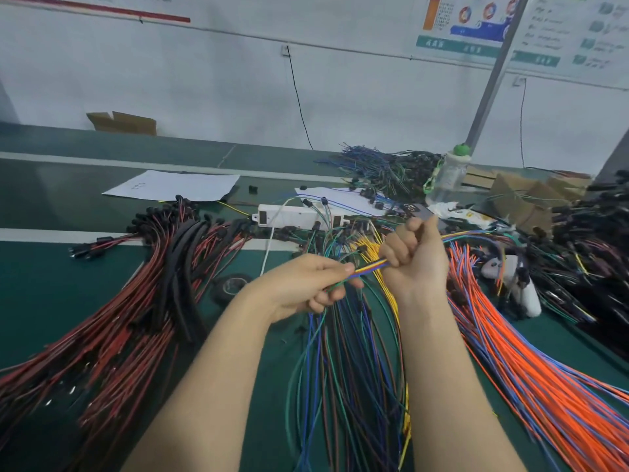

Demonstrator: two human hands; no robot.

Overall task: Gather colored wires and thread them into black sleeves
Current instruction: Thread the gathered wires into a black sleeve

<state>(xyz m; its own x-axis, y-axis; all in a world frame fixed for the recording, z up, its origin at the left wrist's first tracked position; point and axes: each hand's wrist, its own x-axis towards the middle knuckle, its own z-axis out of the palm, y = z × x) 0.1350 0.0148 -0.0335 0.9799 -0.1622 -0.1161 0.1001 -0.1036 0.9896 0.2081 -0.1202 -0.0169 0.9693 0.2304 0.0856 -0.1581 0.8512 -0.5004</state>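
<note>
While both hands are raised above the green bench (41, 287), I see them sharing one bundle of colored wires (369, 268), blue, yellow and orange strands pressed together and stretched between them. My left hand (306, 284) has its fingers curled in, thumb and forefinger pinching the near end of the bundle. My right hand (415, 257) is a closed fist wrapped round the far part, and the strands run on out of it toward the right. The bundle hangs in the air over loose blue, green and yellow wires (371, 248). The black sleeves (175, 267) lie well to the left, on top of red-and-black leads (112, 321). Orange wires (510, 338) fan out on the right. A tape roll (233, 284) sits just beside my left wrist, and a white power strip (289, 214) lies behind.
</note>
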